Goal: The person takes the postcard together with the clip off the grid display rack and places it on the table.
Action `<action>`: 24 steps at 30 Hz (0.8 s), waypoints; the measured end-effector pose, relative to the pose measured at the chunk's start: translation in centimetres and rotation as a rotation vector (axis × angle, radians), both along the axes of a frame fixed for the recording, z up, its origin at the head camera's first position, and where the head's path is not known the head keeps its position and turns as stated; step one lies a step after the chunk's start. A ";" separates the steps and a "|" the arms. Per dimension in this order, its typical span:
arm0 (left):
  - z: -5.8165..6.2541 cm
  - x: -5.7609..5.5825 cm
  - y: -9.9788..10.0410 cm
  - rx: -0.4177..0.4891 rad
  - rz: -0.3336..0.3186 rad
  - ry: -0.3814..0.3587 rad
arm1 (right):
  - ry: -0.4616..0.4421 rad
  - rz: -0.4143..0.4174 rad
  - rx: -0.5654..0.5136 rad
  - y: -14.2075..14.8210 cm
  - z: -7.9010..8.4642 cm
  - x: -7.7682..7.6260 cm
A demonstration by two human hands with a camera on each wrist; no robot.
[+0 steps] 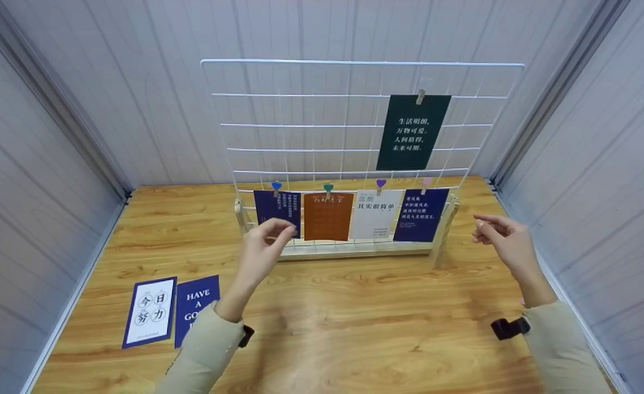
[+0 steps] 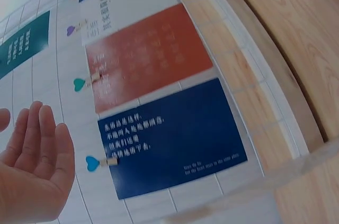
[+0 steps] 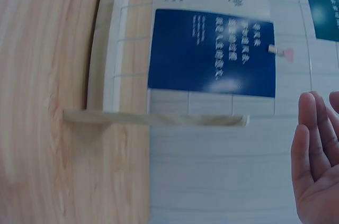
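Observation:
My left hand (image 1: pixel 263 247) hovers in front of the blue card (image 1: pixel 267 203) at the grid's lower left, its fingers loosely bent and nothing between them. To the right of the white wire grid (image 1: pixel 349 126), my right hand (image 1: pixel 505 243) is raised, also holding nothing. Heart-topped clips fix a row of cards along the grid's bottom: that blue one, an orange card (image 1: pixel 327 221), a white card (image 1: pixel 374 221) and another blue card (image 1: pixel 423 219). Higher at the right hangs a dark green card (image 1: pixel 414 137), under a clip (image 1: pixel 421 97).
On the wooden table (image 1: pixel 355 328), at the left, lie a white card with a blue border (image 1: pixel 149 312) and a blue card with white lettering (image 1: pixel 196 306), partly behind my left sleeve. A wooden stand (image 1: pixel 355 253) supports the grid. Pale panels (image 1: pixel 42 137) enclose the table.

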State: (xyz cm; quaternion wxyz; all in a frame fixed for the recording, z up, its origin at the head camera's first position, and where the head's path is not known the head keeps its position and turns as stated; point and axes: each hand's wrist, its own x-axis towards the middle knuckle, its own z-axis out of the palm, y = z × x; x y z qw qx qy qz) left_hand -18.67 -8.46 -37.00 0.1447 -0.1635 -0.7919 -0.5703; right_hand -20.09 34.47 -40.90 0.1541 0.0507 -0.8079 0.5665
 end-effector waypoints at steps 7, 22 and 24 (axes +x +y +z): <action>-1.8 -1.6 2.4 -0.021 -0.081 -0.007 | 0.049 0.015 -0.117 -2.5 1.1 -0.6; -2.2 -4.0 7.0 0.129 -0.183 -0.071 | 0.114 0.071 -0.266 -6.1 3.9 -2.5; -2.0 -4.4 7.5 0.154 -0.194 -0.071 | 0.120 0.078 -0.280 -6.4 4.5 -2.9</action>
